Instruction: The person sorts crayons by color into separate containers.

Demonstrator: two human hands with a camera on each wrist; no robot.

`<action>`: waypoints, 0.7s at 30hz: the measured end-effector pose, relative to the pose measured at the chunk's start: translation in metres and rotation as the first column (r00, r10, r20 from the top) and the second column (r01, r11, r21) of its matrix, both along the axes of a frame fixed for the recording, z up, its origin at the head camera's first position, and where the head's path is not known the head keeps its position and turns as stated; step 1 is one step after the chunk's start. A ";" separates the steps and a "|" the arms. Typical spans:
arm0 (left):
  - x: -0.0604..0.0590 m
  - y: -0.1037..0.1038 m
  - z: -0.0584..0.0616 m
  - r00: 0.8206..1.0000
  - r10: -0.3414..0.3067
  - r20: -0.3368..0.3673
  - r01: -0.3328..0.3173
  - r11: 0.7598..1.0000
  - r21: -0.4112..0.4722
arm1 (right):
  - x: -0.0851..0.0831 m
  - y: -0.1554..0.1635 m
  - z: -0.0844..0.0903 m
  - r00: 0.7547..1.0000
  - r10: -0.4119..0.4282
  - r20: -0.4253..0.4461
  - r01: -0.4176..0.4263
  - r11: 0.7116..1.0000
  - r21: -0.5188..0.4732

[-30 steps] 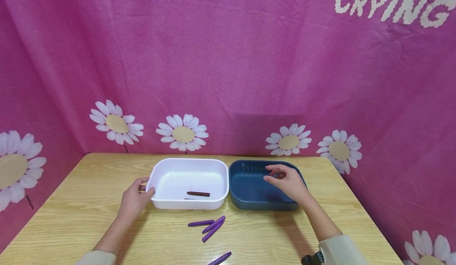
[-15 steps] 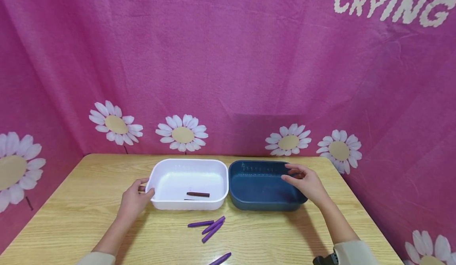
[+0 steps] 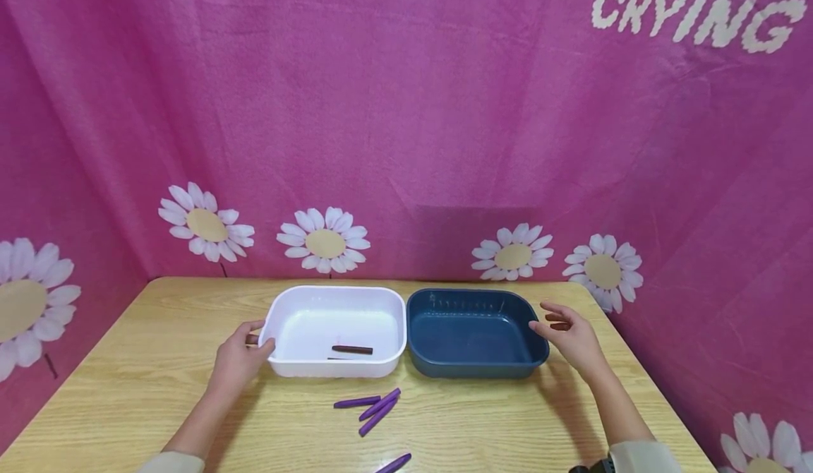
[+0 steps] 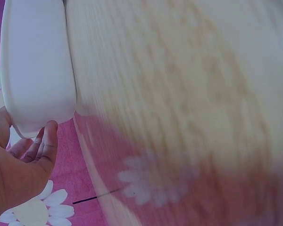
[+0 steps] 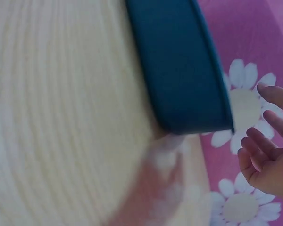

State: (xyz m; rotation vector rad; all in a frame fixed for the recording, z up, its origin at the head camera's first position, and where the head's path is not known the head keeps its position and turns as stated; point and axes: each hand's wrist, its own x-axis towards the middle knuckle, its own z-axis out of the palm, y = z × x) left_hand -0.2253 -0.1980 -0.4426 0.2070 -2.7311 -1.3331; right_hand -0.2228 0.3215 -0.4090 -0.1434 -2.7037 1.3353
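White tray (image 3: 336,369): stands on the worktop (image 3: 159,360), seemingly rim to rim with the blue tray (image 3: 473,371); unmoved over the last second.
Left hand (image 3: 238,356): grips the white tray by its outer end, thumb at the rim, fingers against the outside; no change of hold.
Blue tray: sits to the right of the white tray; no longer under a hand.
Right hand (image 3: 574,339): has shifted from over the blue tray to just beyond its right end; fingers apart and loosely bent, holding nothing, off the rim.
Shift: probably a change of place only, with hands now at both outer ends of the pair and no crayon moved.
Brown crayon (image 3: 352,350): lies in the white tray, beside a dark sliver (image 3: 339,358) mostly hidden by the front wall.
Purple crayons (image 3: 378,417): three close together on the worktop before the white tray; a fourth nearer, cut off by the view's lower edge.
Pink cloth (image 3: 406,106): hangs behind and at both sides.
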 end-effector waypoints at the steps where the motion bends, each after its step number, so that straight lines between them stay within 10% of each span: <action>1: 0.000 0.000 0.000 1.000 -0.001 -0.002 0.001 1.000 0.000 | 0.000 0.001 -0.003 1.000 -0.008 0.011 0.008 1.000 -0.006; 21: -0.001 -0.003 -0.002 1.000 -0.013 -0.008 0.013 1.000 -0.025 | -0.006 -0.004 -0.044 0.993 -0.048 0.112 0.066 0.985 -0.162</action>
